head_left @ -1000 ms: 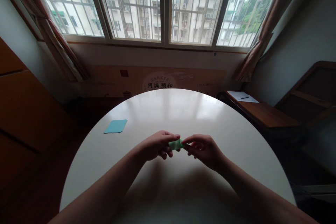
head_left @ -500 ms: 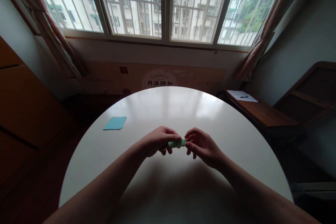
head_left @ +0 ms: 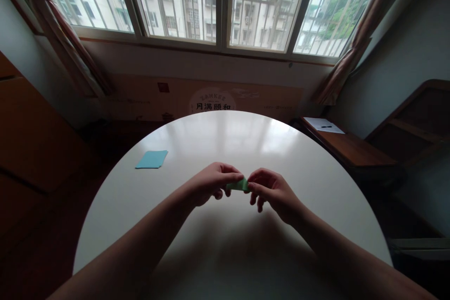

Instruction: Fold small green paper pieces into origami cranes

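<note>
A small folded piece of green paper [head_left: 237, 185] is held above the table between my two hands. My left hand [head_left: 218, 179] is closed on its left part, thumb on top and fingers curled beneath. At the paper's right end, my right hand [head_left: 270, 189] pinches the tip between thumb and forefinger, its other fingers loosely bent below. The paper's left end is partly hidden by my left fingers, so its full shape does not show.
The round white table [head_left: 225, 138] spreads under both hands. A stack of light blue square paper [head_left: 152, 159] lies on it at the left. Beyond the right edge stands a wooden chair [head_left: 337, 143], bearing a white sheet [head_left: 318, 124] and a dark pen [head_left: 326, 126].
The green paper has tilted and shows a darker face. My right thumb and forefinger have come closer together at its right end. The view has tipped slightly downward.
</note>
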